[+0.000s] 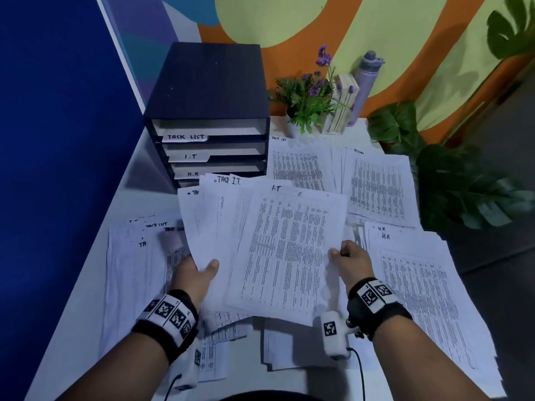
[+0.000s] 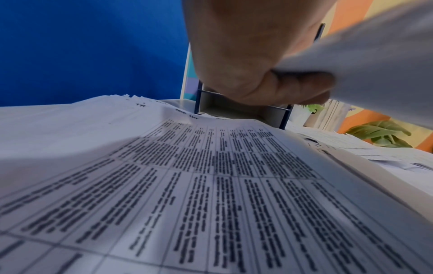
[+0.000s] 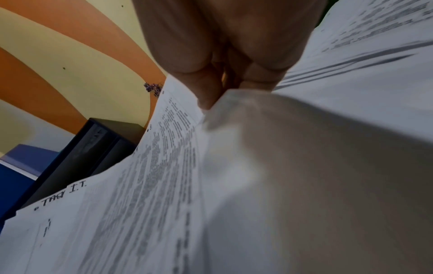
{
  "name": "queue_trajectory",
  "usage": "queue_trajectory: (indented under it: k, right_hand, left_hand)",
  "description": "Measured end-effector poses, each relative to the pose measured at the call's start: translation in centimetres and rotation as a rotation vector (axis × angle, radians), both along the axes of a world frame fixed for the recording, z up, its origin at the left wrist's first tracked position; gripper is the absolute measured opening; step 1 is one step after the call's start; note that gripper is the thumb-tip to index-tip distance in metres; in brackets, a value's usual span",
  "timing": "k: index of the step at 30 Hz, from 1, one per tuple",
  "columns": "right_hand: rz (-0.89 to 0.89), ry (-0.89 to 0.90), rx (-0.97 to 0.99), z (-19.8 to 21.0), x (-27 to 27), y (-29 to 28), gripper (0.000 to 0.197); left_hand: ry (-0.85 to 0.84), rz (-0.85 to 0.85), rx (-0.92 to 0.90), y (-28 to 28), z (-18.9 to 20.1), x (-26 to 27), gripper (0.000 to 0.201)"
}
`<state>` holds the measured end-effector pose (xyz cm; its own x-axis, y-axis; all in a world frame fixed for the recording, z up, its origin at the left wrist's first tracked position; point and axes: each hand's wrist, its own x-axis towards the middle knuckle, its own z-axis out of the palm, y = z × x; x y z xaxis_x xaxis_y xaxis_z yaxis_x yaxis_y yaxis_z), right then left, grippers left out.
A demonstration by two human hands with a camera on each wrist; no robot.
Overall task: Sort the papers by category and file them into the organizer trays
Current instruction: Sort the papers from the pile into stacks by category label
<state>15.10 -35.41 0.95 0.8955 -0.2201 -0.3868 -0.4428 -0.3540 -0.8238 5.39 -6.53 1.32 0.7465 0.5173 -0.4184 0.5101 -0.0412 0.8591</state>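
1. The person is holding a fanned bundle of papers up over the worktop. The left hand is gripping the bundle's lower left edge, thumb on top and fingers curled beneath.
2. The right hand is pinching the right edge of the front sheet, which is marked "I.T" at the top; the right wrist view is showing the fingers closing on that edge.
3. My guess is the front sheet is being peeled off for sorting. To do it well, the right hand should be drawing it sideways while the left is keeping a firm hold, so the sheets behind are not sliding out of the fan.
4. It would be worth checking the heading first: the sheets behind are reading "I.T." and what looks like "TASK", so the bundle is seemingly still mixed.
5. The sheets are thin white pages of dense printed tables with handwritten headings, bowing under their own weight.
6. The organizer is standing at the back left of the worktop, its trays labelled "TASK LIST", "I.T" and "H.R".
7. Loose stacks are lying around: the task-list stack on the left, the H.R stack on the right.
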Motion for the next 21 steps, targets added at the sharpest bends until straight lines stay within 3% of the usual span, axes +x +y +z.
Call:
queue_trajectory:
  k: [4, 8, 12, 17, 19, 21]
  right_hand:
    - [0.013, 0.010, 0.037, 0.6, -0.1, -0.6, 0.020]
    - [-0.015, 0.017, 0.158, 0.8, -0.4, -0.5, 0.032]
    - [-0.048, 0.018, 0.117, -0.1, 0.1, -1.6, 0.035]
    - [-0.098, 0.023, 0.141, -0.5, 0.4, -3.1, 0.020]
    - [-0.066, -0.018, 0.030, 0.0, 0.5, -3.4, 0.026]
    - [0.021, -0.056, -0.177, 0.1, 0.5, -3.8, 0.014]
  left_hand:
    - [0.005, -0.008, -0.002, -0.8, 0.1, 0.3, 0.014]
    - [0.009, -0.008, -0.018, -1.7, 0.0, 0.5, 0.012]
    - [-0.002, 0.066, -0.027, -2.0, 0.0, 0.8, 0.004]
    - [0.014, 0.096, 0.031, -1.8, -0.1, 0.9, 0.005]
    - [0.016, 0.147, 0.070, -1.4, -0.1, 1.0, 0.009]
    - [0.013, 0.226, 0.116, -0.6, 0.2, 1.2, 0.015]
